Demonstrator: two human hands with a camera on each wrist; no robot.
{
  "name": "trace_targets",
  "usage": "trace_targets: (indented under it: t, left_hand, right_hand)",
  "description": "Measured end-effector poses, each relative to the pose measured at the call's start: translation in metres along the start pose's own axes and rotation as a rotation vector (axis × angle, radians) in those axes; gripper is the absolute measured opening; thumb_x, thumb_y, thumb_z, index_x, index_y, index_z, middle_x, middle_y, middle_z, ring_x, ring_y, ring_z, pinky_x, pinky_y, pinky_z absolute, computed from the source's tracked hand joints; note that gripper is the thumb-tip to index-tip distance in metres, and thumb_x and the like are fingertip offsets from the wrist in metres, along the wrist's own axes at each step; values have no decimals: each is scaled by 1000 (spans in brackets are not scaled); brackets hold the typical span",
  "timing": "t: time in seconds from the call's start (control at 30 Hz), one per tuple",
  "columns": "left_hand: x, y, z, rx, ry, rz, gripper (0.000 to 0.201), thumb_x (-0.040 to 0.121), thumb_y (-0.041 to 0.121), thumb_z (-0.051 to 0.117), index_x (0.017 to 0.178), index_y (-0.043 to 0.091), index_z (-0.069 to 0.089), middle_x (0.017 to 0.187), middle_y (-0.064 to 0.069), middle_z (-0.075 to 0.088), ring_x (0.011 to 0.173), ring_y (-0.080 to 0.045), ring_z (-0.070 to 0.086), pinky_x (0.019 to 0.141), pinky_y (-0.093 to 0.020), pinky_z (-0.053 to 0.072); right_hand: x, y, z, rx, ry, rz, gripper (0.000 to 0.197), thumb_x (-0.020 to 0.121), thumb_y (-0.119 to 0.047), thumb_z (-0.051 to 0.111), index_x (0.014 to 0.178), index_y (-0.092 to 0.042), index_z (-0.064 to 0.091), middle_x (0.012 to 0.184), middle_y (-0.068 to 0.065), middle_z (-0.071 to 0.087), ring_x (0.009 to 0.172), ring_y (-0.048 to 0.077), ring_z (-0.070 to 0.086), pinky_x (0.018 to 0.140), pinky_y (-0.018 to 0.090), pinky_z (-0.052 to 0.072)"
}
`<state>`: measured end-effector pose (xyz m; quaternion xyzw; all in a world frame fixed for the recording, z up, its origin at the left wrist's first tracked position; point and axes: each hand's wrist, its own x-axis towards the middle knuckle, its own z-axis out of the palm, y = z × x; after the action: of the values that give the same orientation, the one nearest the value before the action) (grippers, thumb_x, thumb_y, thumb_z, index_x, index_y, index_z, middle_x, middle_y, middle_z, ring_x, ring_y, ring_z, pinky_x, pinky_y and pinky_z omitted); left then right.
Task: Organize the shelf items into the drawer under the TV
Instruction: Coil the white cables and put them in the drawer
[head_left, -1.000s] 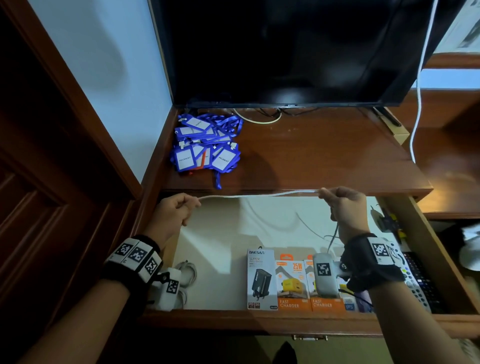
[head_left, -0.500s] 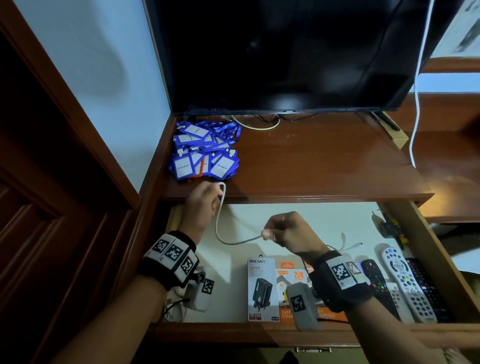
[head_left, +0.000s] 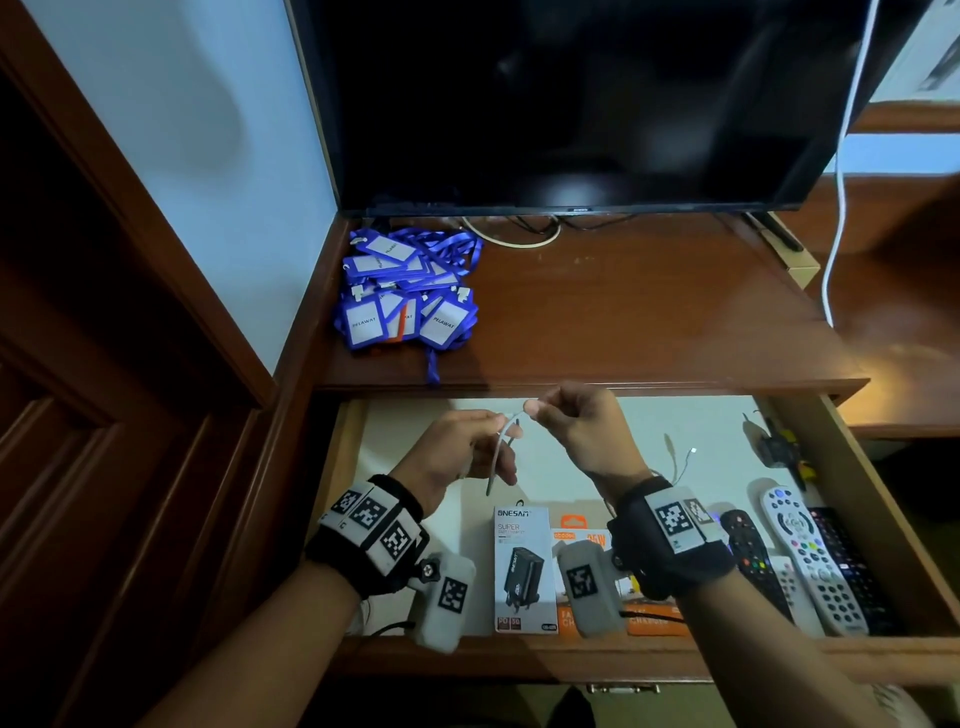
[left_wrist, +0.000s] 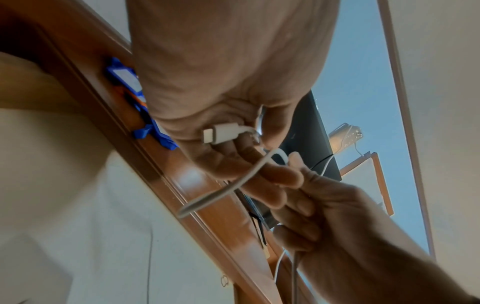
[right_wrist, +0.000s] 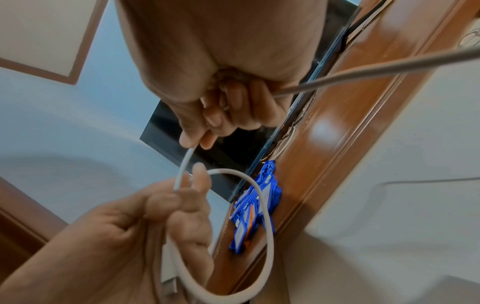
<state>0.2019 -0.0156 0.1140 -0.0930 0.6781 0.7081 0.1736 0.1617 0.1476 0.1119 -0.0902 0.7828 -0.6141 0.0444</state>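
The cable (right_wrist: 262, 207) is white. The badge holders (head_left: 405, 291) are bright blue with white cards inside. The shelf (head_left: 649, 312) is shiny reddish brown wood. The TV (head_left: 571, 104) is black. One charger box (head_left: 523, 569) is white and grey, the next one (head_left: 652, 621) is orange. A remote (head_left: 810, 561) is light grey with colourful buttons. The wrist bands (head_left: 371, 530) are black with black-and-white square patterns.

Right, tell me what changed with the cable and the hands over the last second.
The white cable, a second ago stretched straight between both hands, is now folded into a loop. The right hand moved left, up to the left hand, which holds the loop and the plug end; the right pinches the next stretch. Unchanged: blue badge pile on the shelf, charger boxes and remotes in the drawer.
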Motion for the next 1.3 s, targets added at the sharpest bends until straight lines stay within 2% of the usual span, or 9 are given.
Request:
trace_targets:
  t: [0.23, 0.33, 0.43, 0.53, 0.67, 0.77, 0.87, 1.03, 1.3]
  left_hand:
    - [-2, -2, -5, -16, -81, -57, 34, 100, 18, 41, 73, 5, 58, 47, -3, 36, 42, -16, 39, 48, -24, 37]
    - [-1, -11, -15, 77, -97, -93, 38, 100, 21, 41, 68, 9, 56, 45, 1, 34, 49, -18, 46, 57, -28, 32]
    - [-2, -16, -22, 118, -127, -133, 39, 101, 26, 42, 68, 12, 56, 44, 2, 33, 52, -18, 54, 60, -31, 23]
    - [-4, -12, -20, 0, -168, -169, 41, 100, 25, 40, 64, 10, 50, 41, 3, 30, 39, -12, 35, 51, -23, 29]
    - [-4, 2, -17, -232, -205, -241, 43, 98, 33, 39, 60, 15, 40, 41, 5, 23, 31, -7, 17, 64, -23, 44]
    - [-2, 10, -14, -322, -141, -256, 46, 97, 39, 40, 57, 17, 39, 43, 5, 21, 29, -7, 16, 67, -26, 49]
    - [0, 13, -12, -336, -125, -211, 43, 97, 40, 41, 61, 17, 40, 44, 5, 24, 30, -8, 19, 72, -28, 48]
    - [2, 12, -9, -277, -50, -133, 39, 100, 37, 42, 69, 14, 47, 51, 5, 28, 37, -9, 27, 63, -27, 54]
    - [2, 10, -5, -189, 0, -123, 46, 100, 38, 41, 60, 14, 43, 47, 4, 28, 44, -11, 21, 54, -24, 26]
  right_hand:
    - [6, -2, -16, -2, 138, -32, 25, 81, -15, 75, 62, -10, 59, 53, -2, 49, 49, 4, 36, 48, 18, 30]
    - [9, -1, -28, -2, 218, -23, 27, 79, -13, 76, 58, -12, 60, 46, -12, 48, 45, 1, 36, 48, 17, 30]
    - [10, 3, -38, -26, 264, -12, 25, 78, -13, 77, 59, -6, 62, 49, -3, 49, 45, 2, 36, 47, 17, 30]
    - [9, 15, -38, -43, 267, 32, 26, 79, -14, 76, 62, -2, 61, 53, 3, 48, 49, 9, 37, 49, 23, 31]
    - [4, 33, -24, -65, 172, 134, 9, 86, -9, 65, 78, -12, 63, 58, 2, 50, 53, 14, 42, 55, 26, 32]
    - [-3, 38, -7, -82, -2, 129, 5, 92, -21, 60, 90, -20, 64, 67, -1, 56, 61, 14, 48, 56, 24, 35]
    - [-9, 30, 6, -100, -97, 93, 19, 94, -32, 58, 86, -16, 63, 68, -9, 57, 64, 5, 52, 58, 19, 37]
    - [-13, 17, 12, -80, -156, 39, 36, 95, -40, 51, 79, -11, 66, 62, 4, 60, 47, 1, 45, 55, 20, 36]
    - [-12, 9, 19, -9, -125, 62, 39, 97, -31, 54, 68, -7, 63, 57, 8, 58, 42, 2, 44, 50, 15, 33]
